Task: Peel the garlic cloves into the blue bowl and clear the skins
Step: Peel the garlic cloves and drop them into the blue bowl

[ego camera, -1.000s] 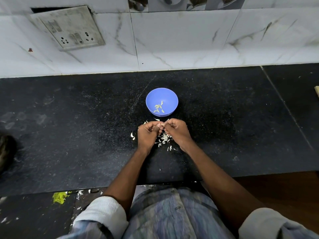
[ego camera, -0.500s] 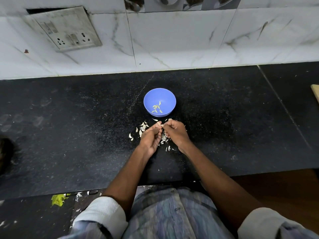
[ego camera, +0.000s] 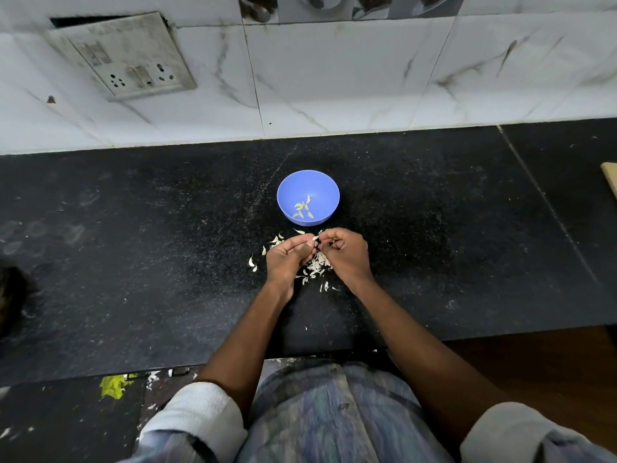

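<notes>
A blue bowl stands on the black counter and holds several peeled garlic cloves. Just in front of it, my left hand pinches a small garlic clove at its fingertips. My right hand meets it from the right, its fingers curled and picking at the same clove. Loose white garlic skins lie scattered on the counter under and around both hands.
The black stone counter runs to a white tiled wall with a socket plate. A pale board edge shows at the far right, a dark object at the far left. Scraps and a yellow-green bit lie below the counter's front edge.
My hands stay together in front of the bowl. The left hand has turned palm up, uncovering more skins to its left.
</notes>
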Action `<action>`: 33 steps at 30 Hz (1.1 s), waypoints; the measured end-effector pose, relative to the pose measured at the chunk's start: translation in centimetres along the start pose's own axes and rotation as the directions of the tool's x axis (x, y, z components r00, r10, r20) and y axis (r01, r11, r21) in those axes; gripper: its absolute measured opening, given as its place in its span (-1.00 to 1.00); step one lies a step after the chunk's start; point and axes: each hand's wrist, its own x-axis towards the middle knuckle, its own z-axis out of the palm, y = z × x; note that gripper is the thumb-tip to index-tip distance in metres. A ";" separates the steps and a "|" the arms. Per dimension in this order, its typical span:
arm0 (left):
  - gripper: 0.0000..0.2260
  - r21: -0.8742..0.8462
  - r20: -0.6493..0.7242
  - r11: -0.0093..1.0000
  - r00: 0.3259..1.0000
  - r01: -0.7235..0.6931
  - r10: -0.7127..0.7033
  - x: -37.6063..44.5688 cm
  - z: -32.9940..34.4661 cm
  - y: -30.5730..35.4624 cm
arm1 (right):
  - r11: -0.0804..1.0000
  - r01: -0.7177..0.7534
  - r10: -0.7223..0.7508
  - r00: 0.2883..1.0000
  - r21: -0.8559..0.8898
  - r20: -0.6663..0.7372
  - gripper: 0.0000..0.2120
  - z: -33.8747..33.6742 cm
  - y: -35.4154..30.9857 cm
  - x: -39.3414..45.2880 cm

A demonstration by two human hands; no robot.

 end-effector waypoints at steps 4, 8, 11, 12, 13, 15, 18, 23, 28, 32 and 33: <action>-0.84 0.070 -0.010 0.997 1.000 -0.021 0.021 0.1 -0.1 -0.2 | 0.998 0.055 -0.055 0.998 0.042 0.006 -0.86 -0.5 -0.4 -0.2; -0.87 0.128 -0.028 0.991 0.999 -0.036 0.040 0.1 -0.2 -0.3 | 0.996 0.087 -0.088 0.996 0.024 0.033 -0.89 -0.7 -0.6 -0.4; -0.91 0.162 -0.040 0.985 0.997 -0.060 0.068 0.1 -0.1 -0.2 | 0.995 0.097 -0.097 0.994 -0.014 0.041 -0.90 -0.6 -0.6 -0.5; -0.91 0.175 -0.044 0.982 0.996 -0.071 0.080 0.1 -0.1 -0.2 | 0.995 0.101 -0.100 0.994 -0.023 0.043 -0.91 -0.7 -0.6 -0.5; -0.92 0.185 -0.048 0.979 0.995 -0.081 0.091 0.1 0.0 -0.2 | 0.994 0.104 -0.102 0.994 -0.029 0.044 -0.92 -0.8 -0.6 -0.5; -0.93 0.204 -0.051 0.973 0.992 -0.103 0.116 0.0 0.1 -0.1 | 0.992 0.117 -0.115 0.992 -0.043 0.049 -0.93 -0.9 -0.7 -0.6; -0.95 0.243 -0.054 0.962 0.988 -0.128 0.145 0.0 0.0 -0.1 | 0.987 0.138 -0.134 0.989 -0.082 0.057 -0.93 -1.1 -0.7 -0.7; -0.96 0.264 -0.065 0.955 0.985 -0.135 0.157 0.3 0.0 -0.5 | 0.985 0.142 -0.137 0.989 -0.102 0.051 -0.93 -1.2 -0.5 -0.6; -0.94 0.271 -0.075 0.951 0.982 -0.149 0.175 0.3 0.1 -0.5 | 0.987 0.131 -0.127 0.991 -0.092 0.050 -0.92 -1.2 -0.6 -0.7; -0.92 0.302 -0.092 0.937 0.973 -0.176 0.213 0.1 0.4 -0.4 | 0.992 0.095 -0.093 0.995 -0.083 0.025 -0.94 -0.8 -0.4 -0.6; -0.91 0.306 -0.095 0.935 0.971 -0.180 0.218 0.1 0.4 -0.3 | 0.993 0.088 -0.086 0.996 -0.083 0.021 -0.94 -0.8 -0.4 -0.6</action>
